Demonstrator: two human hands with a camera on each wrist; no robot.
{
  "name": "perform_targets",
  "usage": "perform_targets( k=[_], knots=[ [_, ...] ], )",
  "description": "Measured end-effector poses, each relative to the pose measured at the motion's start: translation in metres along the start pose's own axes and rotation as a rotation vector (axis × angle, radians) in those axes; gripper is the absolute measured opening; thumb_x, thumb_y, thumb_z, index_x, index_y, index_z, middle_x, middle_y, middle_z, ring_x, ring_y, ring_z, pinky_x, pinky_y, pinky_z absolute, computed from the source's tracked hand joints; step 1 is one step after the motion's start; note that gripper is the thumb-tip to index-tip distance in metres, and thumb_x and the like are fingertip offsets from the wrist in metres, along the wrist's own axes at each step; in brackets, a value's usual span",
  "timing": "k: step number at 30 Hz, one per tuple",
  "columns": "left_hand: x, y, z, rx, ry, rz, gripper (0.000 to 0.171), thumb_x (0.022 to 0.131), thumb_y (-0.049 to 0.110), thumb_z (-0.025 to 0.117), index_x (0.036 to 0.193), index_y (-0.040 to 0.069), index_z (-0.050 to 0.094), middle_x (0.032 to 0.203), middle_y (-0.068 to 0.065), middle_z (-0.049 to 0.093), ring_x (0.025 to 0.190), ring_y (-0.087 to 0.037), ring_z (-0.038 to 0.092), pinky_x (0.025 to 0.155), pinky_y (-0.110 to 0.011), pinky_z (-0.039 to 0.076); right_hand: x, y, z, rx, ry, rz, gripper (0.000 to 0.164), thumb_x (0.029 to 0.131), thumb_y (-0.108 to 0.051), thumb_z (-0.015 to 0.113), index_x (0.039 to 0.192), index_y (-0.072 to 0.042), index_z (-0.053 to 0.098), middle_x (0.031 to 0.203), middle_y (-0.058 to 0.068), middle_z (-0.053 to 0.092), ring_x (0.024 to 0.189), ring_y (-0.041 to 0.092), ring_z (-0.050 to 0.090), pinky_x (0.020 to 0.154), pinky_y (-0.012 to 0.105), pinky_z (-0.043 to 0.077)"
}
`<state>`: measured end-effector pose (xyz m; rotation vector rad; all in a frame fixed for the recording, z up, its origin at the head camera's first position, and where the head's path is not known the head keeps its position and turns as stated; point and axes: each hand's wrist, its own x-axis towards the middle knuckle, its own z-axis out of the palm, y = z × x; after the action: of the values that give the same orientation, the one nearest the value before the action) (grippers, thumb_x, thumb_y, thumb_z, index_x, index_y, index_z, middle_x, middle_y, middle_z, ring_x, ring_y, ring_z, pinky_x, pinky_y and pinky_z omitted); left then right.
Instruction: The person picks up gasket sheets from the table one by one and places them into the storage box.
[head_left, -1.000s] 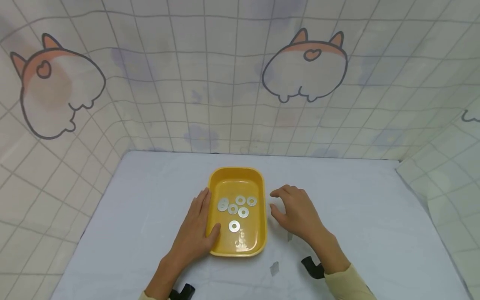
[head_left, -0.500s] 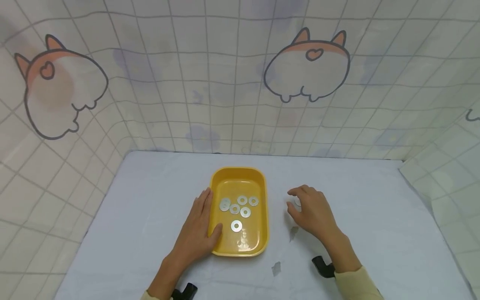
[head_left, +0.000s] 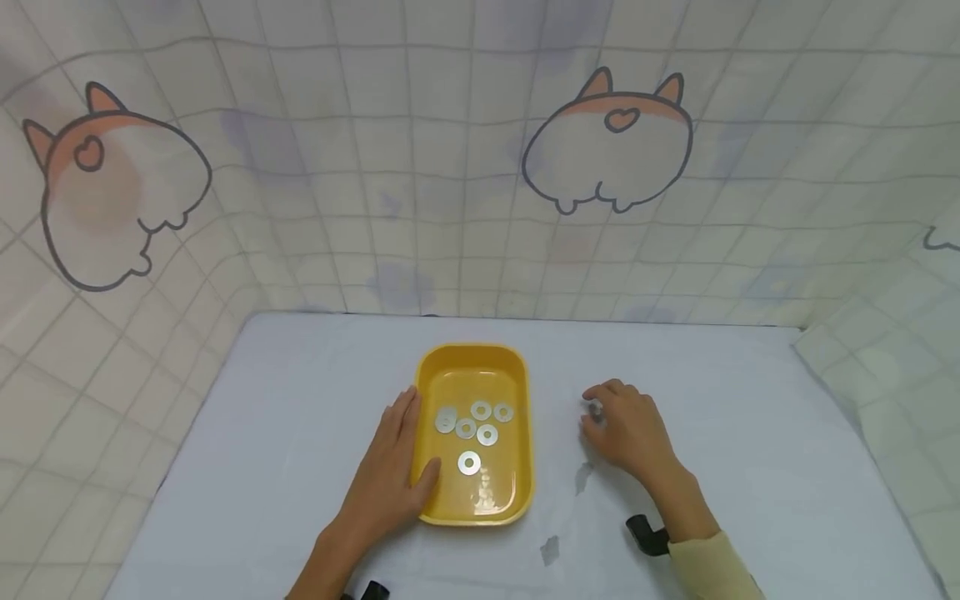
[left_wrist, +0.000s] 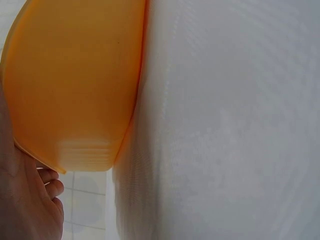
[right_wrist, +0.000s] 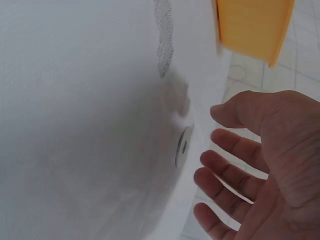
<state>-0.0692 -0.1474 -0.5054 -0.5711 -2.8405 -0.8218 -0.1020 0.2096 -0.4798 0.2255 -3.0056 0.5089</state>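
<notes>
A yellow tray [head_left: 510,500] sits on the white cloth with several flat metal washers [head_left: 469,462] lying in it. My left hand [head_left: 384,471] rests along the tray's left side, fingers straight at the rim and thumb reaching over it. To the right of the tray, my right hand [head_left: 630,425] hovers above the cloth, its fingers spread and lightly bent. Under that hand lies a single washer [right_wrist: 184,147], a small gap below the fingertips in the right wrist view. Nothing is held in the right hand.
Two small grey patches, one nearer [head_left: 550,550] and one farther [head_left: 583,477], mark the white cloth [head_left: 750,450] right of the tray. A curtain [head_left: 450,167] with a grid pattern and cartoon animals hangs behind the table and along both sides.
My right hand has moved right, away from the tray's side to above the loose washer, which has come into sight. The left hand stays at the tray. The head view has tilted slightly.
</notes>
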Motion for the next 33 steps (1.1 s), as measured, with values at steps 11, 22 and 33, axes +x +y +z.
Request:
perform_targets(
  k=[11,22,33],
  knots=[
    [0.002,0.002,-0.003,-0.012,-0.024,-0.003,0.091,0.096,0.029,0.064,0.169,0.002,0.017,0.178,-0.013,0.017,0.166,-0.031,0.021,0.136,-0.021,-0.005,0.001,0.007,0.002,-0.008,-0.067,0.036,0.031,0.089,-0.018,0.077,0.118,-0.006,0.076,0.118,0.017,0.073,0.105,0.037,0.068,0.089,0.059,0.057],
    [0.003,0.001,-0.004,-0.003,-0.034,-0.004,0.09,0.097,0.032,0.063,0.168,0.0,0.018,0.178,-0.014,0.018,0.166,-0.03,0.019,0.136,-0.022,-0.006,0.005,0.012,0.003,0.014,-0.086,0.043,0.027,0.091,-0.014,0.075,0.115,-0.001,0.077,0.115,0.019,0.074,0.102,0.037,0.072,0.087,0.056,0.061],
    [0.003,0.0,-0.001,0.016,-0.012,0.01,0.092,0.094,0.032,0.066,0.168,0.0,0.02,0.177,-0.015,0.02,0.165,-0.032,0.022,0.134,-0.017,-0.008,0.005,0.007,-0.005,0.063,-0.142,0.128,0.024,0.093,-0.017,0.077,0.111,-0.001,0.077,0.105,0.016,0.078,0.094,0.031,0.073,0.081,0.049,0.063]
  ],
)
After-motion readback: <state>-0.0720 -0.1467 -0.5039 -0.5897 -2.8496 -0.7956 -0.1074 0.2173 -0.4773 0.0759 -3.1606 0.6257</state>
